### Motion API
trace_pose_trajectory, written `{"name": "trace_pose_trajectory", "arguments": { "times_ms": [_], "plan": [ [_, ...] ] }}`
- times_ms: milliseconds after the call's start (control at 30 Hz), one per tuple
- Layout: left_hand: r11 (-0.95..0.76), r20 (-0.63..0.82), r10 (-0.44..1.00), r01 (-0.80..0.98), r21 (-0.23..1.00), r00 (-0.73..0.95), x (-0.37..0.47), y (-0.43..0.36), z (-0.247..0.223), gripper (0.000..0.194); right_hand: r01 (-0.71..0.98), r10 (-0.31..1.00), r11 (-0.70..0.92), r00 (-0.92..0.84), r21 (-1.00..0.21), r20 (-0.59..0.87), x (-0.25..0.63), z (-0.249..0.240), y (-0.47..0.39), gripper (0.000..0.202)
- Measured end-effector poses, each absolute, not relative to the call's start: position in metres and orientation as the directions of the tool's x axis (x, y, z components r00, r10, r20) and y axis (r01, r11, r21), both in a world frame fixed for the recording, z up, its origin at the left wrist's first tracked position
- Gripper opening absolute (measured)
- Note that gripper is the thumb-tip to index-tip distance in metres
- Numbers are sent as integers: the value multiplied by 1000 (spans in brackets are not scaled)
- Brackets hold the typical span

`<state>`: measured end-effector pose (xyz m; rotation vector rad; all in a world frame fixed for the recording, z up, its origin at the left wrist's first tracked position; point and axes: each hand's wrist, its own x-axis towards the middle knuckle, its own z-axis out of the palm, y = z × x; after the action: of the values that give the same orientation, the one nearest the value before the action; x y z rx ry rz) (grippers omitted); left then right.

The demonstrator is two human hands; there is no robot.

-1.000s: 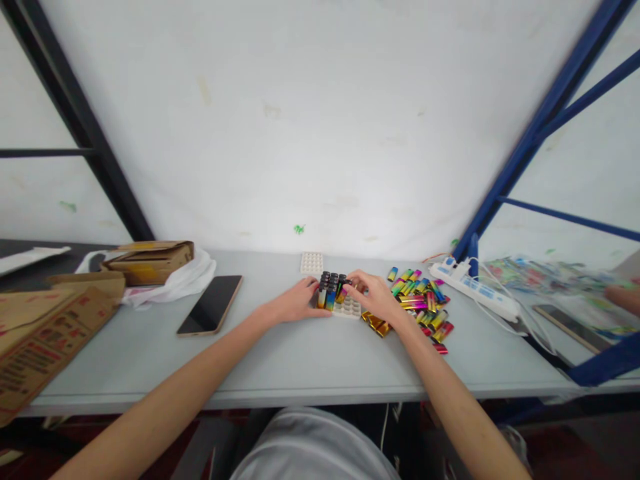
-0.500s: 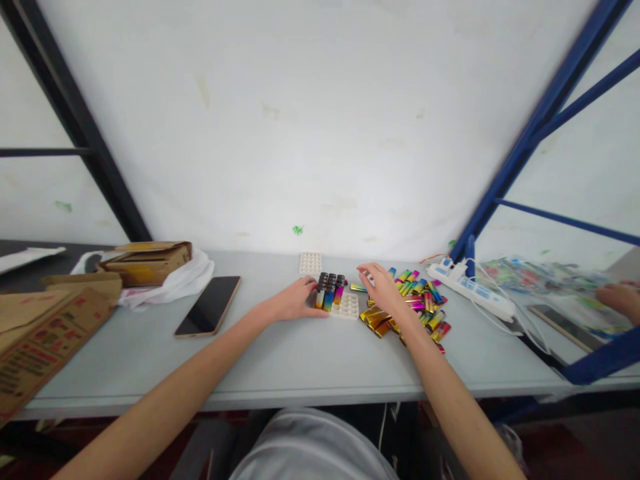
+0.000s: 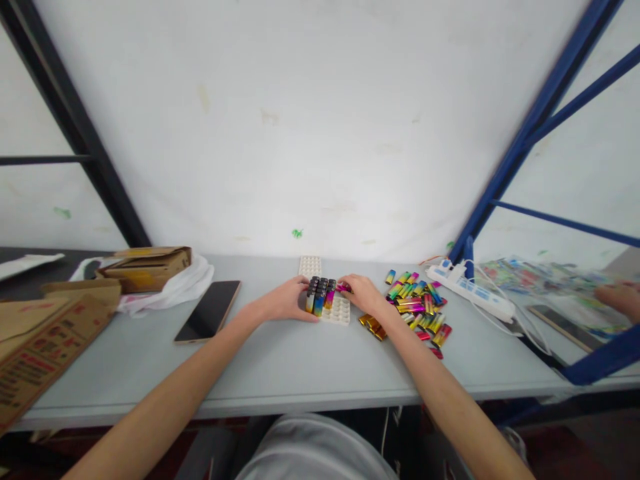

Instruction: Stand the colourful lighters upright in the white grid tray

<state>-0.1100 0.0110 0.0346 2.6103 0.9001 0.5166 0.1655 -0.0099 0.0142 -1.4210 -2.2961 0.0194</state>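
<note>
A white tray with rows of round holes [image 3: 336, 313] lies on the table. Shiny coloured lighters with black tops [image 3: 320, 293] stand packed upright in its far-left part. My left hand [image 3: 283, 300] is curled round the left side of the tray, fingers at the far corner and thumb along the near edge. At the right side of the group my right hand [image 3: 364, 293] has its fingertips closed on a pink lighter [image 3: 343, 287], mostly hidden by the fingers. Loose shiny lighters [image 3: 417, 300] lie heaped to the right, with gold ones [image 3: 373, 327] beneath my right wrist.
A second white holed tray [image 3: 310, 265] sits by the wall. To the left are a phone [image 3: 209, 311], a white bag with a cardboard box [image 3: 155, 270] and a larger carton [image 3: 55, 340]. A power strip [image 3: 473, 291] lies right, near a blue frame; another person's hand [image 3: 620, 299] shows beyond.
My right hand has moved left from over the heap to the standing lighters, its fingers now closed on a pink one. The tray and my left hand have shifted slightly left and nearer.
</note>
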Motion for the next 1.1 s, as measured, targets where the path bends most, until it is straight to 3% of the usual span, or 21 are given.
{"name": "trace_pose_trajectory", "arguments": {
  "times_ms": [100, 167, 267, 367, 567, 733, 933, 1100],
  "plan": [
    [-734, 240, 649, 510, 450, 722, -108, 10, 32, 69, 803, 838, 471, -278, -365, 470, 175, 17, -12, 27],
    [-728, 254, 653, 500, 469, 713, -105, 9, 29, 69, 707, 839, 461, -149, -536, 524, 182, 20, -13, 28],
    [-729, 272, 654, 493, 475, 706, -98, 6, 24, 68, 438, 867, 428, 49, -791, 496, 188, 27, -16, 39],
    [-730, 276, 657, 500, 466, 702, -89, 2, 20, 69, 179, 907, 373, 139, -911, 398, 185, 36, -21, 48],
    [-731, 281, 661, 512, 451, 696, -84, 0, 16, 68, -133, 965, 263, 27, -956, 261, 166, 53, -42, 47],
    [-725, 275, 666, 512, 461, 694, -84, 0, 14, 69, -248, 977, 156, -103, -956, 186, 155, 54, -49, 47],
    [-727, 274, 661, 506, 464, 699, -84, 0, 15, 66, -138, 998, 50, -24, -989, 54, 145, 45, -45, 70],
    [-739, 274, 646, 493, 460, 713, -84, -2, 18, 63, 45, 998, 59, 36, -997, 61, 139, 32, -44, 64]
  ]
}}
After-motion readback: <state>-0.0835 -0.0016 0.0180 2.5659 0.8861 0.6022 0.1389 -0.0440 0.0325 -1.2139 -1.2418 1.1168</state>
